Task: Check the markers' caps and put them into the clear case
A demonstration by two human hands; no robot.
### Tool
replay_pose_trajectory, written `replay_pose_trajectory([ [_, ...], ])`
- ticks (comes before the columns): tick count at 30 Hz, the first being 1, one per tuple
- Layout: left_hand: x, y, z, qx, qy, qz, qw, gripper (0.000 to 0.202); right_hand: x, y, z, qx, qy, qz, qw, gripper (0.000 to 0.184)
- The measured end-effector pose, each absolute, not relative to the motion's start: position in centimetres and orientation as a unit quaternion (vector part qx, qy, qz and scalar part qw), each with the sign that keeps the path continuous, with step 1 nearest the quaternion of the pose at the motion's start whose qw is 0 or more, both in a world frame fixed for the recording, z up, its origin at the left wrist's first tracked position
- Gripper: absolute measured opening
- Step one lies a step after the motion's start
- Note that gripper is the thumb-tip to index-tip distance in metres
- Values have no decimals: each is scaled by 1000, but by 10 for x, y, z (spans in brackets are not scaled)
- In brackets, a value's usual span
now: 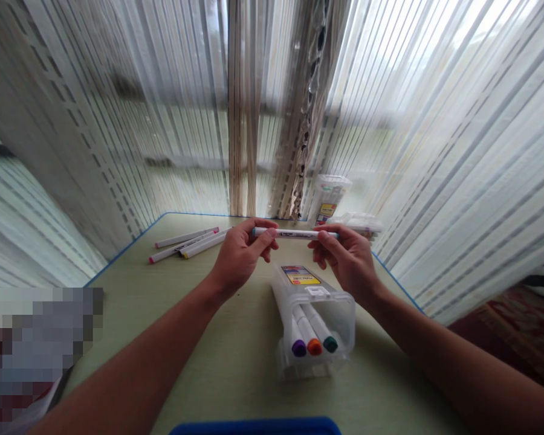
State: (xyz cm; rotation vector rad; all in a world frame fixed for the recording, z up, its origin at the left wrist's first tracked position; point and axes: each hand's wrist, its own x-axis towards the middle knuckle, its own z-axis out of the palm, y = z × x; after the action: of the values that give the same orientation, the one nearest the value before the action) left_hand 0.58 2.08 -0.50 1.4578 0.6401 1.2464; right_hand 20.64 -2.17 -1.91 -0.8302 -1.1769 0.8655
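1. At the centre of the view, a white marker (296,234) with blue-green ends is held nearly level over the green bench (140,308), dark print showing along its barrel.
2. At the marker's 9 o'clock end, the left hand (242,252) has its grip closed on it, thumb towards the viewer.
3. At the 3 o'clock end, the right hand (348,257) pinches it likewise, its grip closed between thumb and fingers.
4. Towards 6 o'clock from the marker, a clear box (278,305) lies on the bench, its open mouth facing the viewer and a yellow label on top.
5. Inside it, three markers lie side by side, with purple (299,348), orange (314,346) and dark green (330,344) caps at the mouth.
6. Around 9 o'clock, beyond the left hand, loose markers (204,244) with pink and yellow ends lie in a bunch.
7. Towards 1 o'clock, an upright box (330,191) stands before striped curtains (185,121).
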Motion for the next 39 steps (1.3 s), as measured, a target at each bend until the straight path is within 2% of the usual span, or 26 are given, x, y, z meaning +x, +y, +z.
replay_pose_trajectory([
  [8,4,20,-3,599,262,520,549,29,206,-23,-14,-379,-511,391,665,27],
  [21,4,20,-4,634,288,508,507,28,206,-22,-17,-386,-523,383,656,25],
  [39,4,23,-6,601,265,504,561,25,207,-22,-15,-370,-509,398,667,22],
])
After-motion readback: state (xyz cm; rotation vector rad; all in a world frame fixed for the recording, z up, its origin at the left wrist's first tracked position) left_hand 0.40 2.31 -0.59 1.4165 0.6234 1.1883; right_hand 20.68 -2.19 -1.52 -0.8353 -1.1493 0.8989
